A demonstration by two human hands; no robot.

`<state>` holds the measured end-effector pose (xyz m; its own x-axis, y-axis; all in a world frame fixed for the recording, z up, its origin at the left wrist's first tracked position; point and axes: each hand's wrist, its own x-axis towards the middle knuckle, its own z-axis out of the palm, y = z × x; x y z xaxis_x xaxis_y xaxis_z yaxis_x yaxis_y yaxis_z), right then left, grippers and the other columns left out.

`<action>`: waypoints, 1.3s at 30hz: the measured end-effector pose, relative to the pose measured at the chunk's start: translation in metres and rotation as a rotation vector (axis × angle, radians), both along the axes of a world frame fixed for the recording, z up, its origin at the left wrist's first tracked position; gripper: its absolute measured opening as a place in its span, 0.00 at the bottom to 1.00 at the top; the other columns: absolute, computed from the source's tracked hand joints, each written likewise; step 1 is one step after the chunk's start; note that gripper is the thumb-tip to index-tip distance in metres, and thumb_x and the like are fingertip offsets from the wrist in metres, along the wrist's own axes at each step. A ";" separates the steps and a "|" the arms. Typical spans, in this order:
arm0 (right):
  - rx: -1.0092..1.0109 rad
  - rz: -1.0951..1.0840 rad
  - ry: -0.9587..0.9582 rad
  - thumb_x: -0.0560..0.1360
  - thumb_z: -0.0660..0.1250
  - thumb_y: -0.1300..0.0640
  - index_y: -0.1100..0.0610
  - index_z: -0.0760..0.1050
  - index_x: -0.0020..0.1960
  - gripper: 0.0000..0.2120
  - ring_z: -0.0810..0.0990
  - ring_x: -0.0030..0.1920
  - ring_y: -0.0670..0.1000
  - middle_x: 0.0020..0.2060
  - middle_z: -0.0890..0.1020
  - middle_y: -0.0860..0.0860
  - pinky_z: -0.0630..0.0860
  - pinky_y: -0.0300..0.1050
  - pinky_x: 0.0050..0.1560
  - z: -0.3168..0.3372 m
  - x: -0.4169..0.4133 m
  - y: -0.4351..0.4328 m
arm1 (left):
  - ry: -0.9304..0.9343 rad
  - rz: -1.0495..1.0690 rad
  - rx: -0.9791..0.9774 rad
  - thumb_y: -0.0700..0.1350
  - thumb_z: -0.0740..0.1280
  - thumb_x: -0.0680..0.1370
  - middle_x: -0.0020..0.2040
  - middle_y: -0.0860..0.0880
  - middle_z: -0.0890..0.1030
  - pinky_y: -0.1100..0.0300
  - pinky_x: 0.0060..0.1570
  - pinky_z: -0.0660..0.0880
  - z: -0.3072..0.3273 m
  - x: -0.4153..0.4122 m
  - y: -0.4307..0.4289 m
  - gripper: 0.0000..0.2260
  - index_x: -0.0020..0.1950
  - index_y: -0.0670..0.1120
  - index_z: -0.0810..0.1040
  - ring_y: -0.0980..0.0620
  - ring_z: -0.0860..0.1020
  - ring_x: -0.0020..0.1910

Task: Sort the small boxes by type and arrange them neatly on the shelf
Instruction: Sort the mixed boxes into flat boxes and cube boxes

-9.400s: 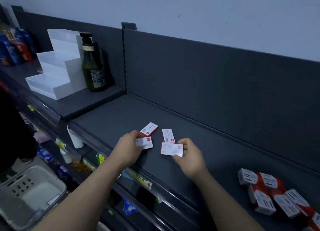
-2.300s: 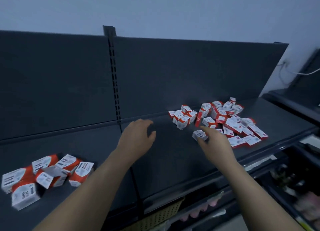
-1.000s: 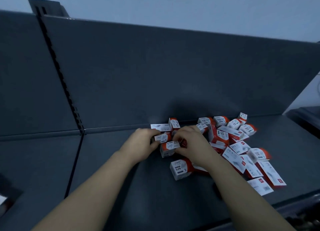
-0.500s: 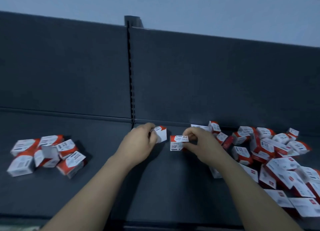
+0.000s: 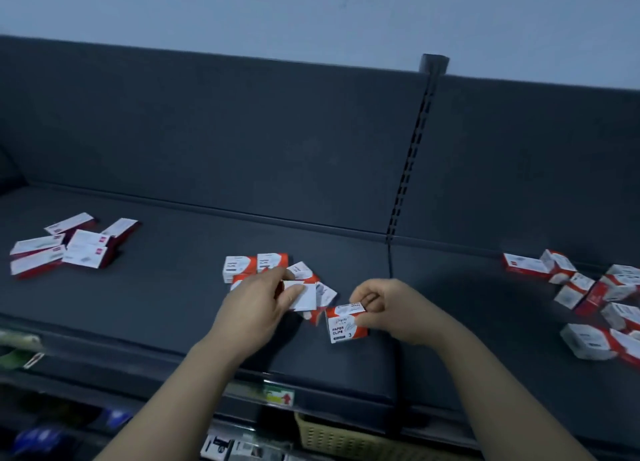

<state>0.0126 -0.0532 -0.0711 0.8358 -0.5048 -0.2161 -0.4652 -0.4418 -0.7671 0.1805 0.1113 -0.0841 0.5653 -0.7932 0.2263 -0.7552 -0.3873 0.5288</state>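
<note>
On the dark shelf (image 5: 173, 308) my left hand (image 5: 263, 301) holds a small white-faced box (image 5: 304, 296) just above a middle cluster of cube-like red and white boxes (image 5: 256, 265). My right hand (image 5: 388, 308) grips a paper clips box (image 5: 344, 323), red and white, beside that cluster. Several flat white and dark red boxes (image 5: 69, 249) lie grouped at the far left. A mixed pile of boxes (image 5: 595, 294) is spread at the right.
A slotted upright (image 5: 408, 169) divides the dark back panel. Below the shelf edge are a price label (image 5: 277, 396), a woven basket (image 5: 339, 436) and dim goods on lower shelves.
The view has swung left, so the mixed pile now sits at the far right. Both hands carried their boxes leftward to the middle cluster. The flat-box group has come into sight.
</note>
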 end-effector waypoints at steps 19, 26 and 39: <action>-0.321 -0.280 -0.135 0.71 0.73 0.48 0.48 0.71 0.65 0.24 0.72 0.60 0.43 0.60 0.74 0.43 0.70 0.40 0.61 -0.017 0.046 0.068 | -0.150 -0.016 -0.028 0.53 0.64 0.78 0.58 0.47 0.77 0.54 0.51 0.71 0.003 0.050 0.018 0.16 0.63 0.48 0.76 0.45 0.72 0.56; -0.473 -0.437 -0.071 0.77 0.66 0.48 0.53 0.67 0.71 0.25 0.70 0.66 0.46 0.67 0.72 0.47 0.64 0.35 0.65 -0.001 -0.032 0.048 | -0.195 -0.207 -0.136 0.50 0.66 0.76 0.56 0.47 0.80 0.52 0.55 0.71 0.023 -0.005 -0.030 0.14 0.60 0.46 0.78 0.43 0.75 0.53; -0.557 -0.756 0.127 0.77 0.65 0.54 0.55 0.70 0.69 0.21 0.73 0.65 0.51 0.66 0.75 0.51 0.66 0.41 0.64 0.005 -0.229 -0.031 | -0.149 -0.540 -0.099 0.53 0.60 0.79 0.63 0.51 0.76 0.53 0.62 0.70 0.031 -0.165 -0.146 0.18 0.67 0.49 0.72 0.49 0.72 0.61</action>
<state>-0.2159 -0.0840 -0.0656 0.2322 -0.9607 0.1522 -0.8433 -0.2768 -0.4606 0.0158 -0.0347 -0.0528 0.0420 -0.9317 0.3609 -0.9017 0.1203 0.4154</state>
